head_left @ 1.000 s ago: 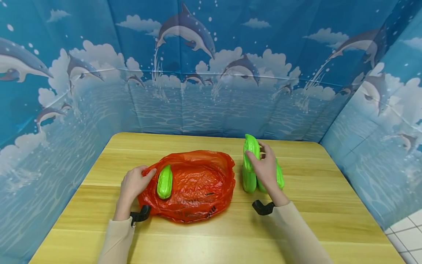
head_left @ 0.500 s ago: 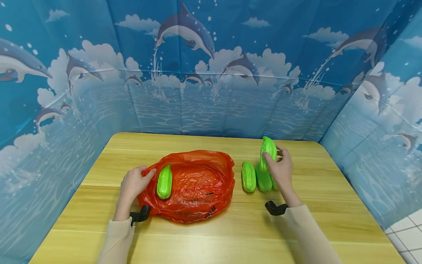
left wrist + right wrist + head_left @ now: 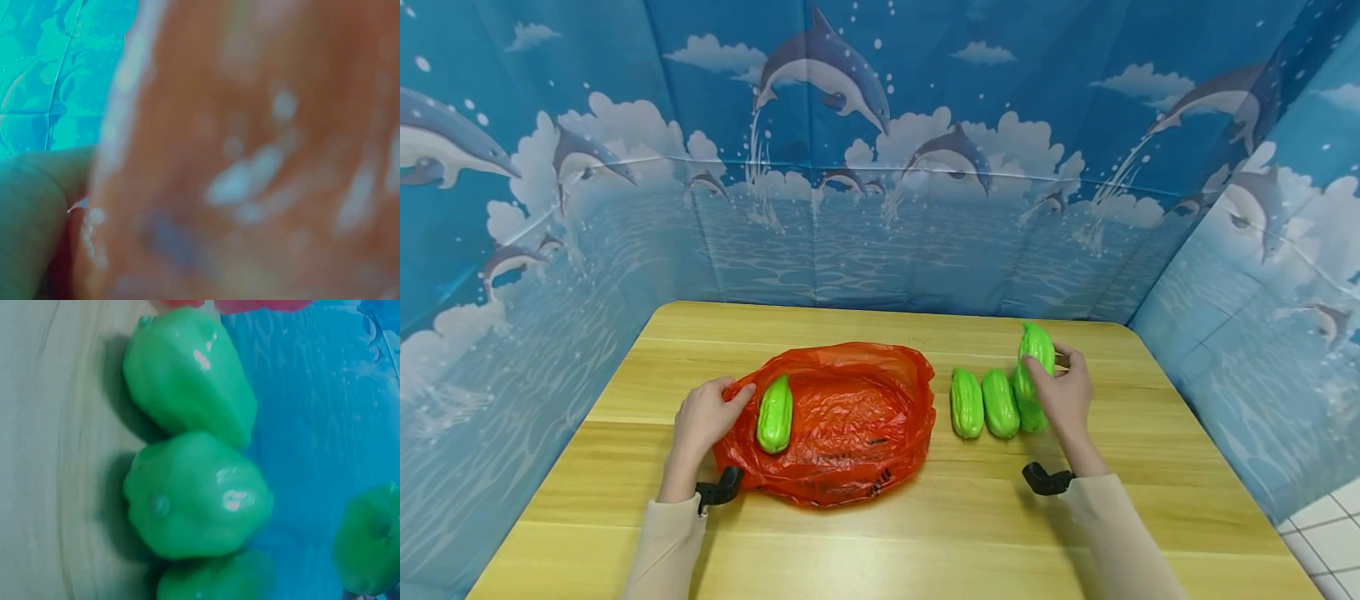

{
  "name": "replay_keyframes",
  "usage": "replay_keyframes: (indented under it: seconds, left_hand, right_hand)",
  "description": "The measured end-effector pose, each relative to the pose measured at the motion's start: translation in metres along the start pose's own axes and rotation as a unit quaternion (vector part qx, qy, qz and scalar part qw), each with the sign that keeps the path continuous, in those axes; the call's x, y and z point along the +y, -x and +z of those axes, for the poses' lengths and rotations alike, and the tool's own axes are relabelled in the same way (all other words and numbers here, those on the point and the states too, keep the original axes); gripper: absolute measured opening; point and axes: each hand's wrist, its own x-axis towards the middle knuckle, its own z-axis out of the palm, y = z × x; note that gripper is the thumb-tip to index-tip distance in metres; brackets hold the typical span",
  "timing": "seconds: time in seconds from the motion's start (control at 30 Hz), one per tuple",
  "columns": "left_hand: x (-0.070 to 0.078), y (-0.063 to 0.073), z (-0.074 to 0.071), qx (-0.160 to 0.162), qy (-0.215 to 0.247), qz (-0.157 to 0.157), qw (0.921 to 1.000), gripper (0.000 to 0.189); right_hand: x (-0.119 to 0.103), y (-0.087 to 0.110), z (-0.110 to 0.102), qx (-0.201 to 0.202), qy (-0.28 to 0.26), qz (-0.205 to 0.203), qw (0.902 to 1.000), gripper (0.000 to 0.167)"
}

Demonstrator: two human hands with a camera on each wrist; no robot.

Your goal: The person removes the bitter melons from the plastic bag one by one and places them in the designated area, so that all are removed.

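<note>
My left hand [image 3: 707,417] pinches the left rim of an open red plastic bag [image 3: 857,408] lying on the table. Inside the bag, near that hand, lies one bright green ribbed bitter melon [image 3: 775,414]. In the left wrist view the blurred bag [image 3: 250,169] fills most of the picture, beside part of the hand [image 3: 31,219]. To the right, my right hand [image 3: 1063,392] holds another bitter melon [image 3: 1036,354] upright, raised off the table. Below and left of it, a row of three bitter melons [image 3: 1000,404] lies on the wood, the rightmost partly hidden by the held one.
The light wooden table [image 3: 880,550] carries the bag on the left and the melon row right of centre. A blue curtain [image 3: 880,242] with dolphins hangs behind the table and along both sides. White floor tiles [image 3: 1326,529] show at the lower right.
My right hand has moved to the right with the held bitter melon and slightly lower, uncovering the left and middle melons of the row. The left hand and bag stay put.
</note>
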Motion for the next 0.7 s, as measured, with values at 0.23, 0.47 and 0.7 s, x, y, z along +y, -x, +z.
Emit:
replay_keyframes:
  seconds: [0.23, 0.47, 0.7]
  left_hand:
    - [-0.001, 0.000, 0.001, 0.000, 0.001, -0.001, 1.0000, 0.037]
    - [-0.003, 0.000, 0.002, -0.002, -0.001, -0.001, 1.0000, 0.035]
    - [-0.004, -0.001, 0.003, -0.003, -0.003, -0.003, 1.0000, 0.036]
  right_hand:
    - [0.010, -0.001, -0.008, -0.004, 0.005, 0.025, 0.9997, 0.061]
    - [0.020, -0.002, -0.010, 0.008, 0.007, 0.019, 0.9998, 0.059]
    - [0.029, -0.003, -0.012, 0.022, 0.017, 0.020, 0.9994, 0.058]
